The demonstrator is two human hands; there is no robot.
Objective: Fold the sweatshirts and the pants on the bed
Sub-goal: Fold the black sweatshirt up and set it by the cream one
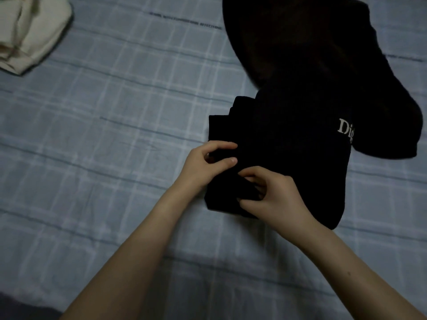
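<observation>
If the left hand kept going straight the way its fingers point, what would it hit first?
The left hand pinches the black garment; going on up and right, it would probably only meet more of that folded fabric, heading roughly toward the white lettering.

Left hand (206,159): fingers curled, pinching black garment (288,139). Right hand (275,197): likewise, just beside. Both forearms bare, extended.

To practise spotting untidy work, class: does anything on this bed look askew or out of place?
The cream garment lies bunched at the far left, unfolded. On the black sweatshirt, the stacked left edges are staggered, not lined up, above where the left hand and right hand pinch it.
</observation>
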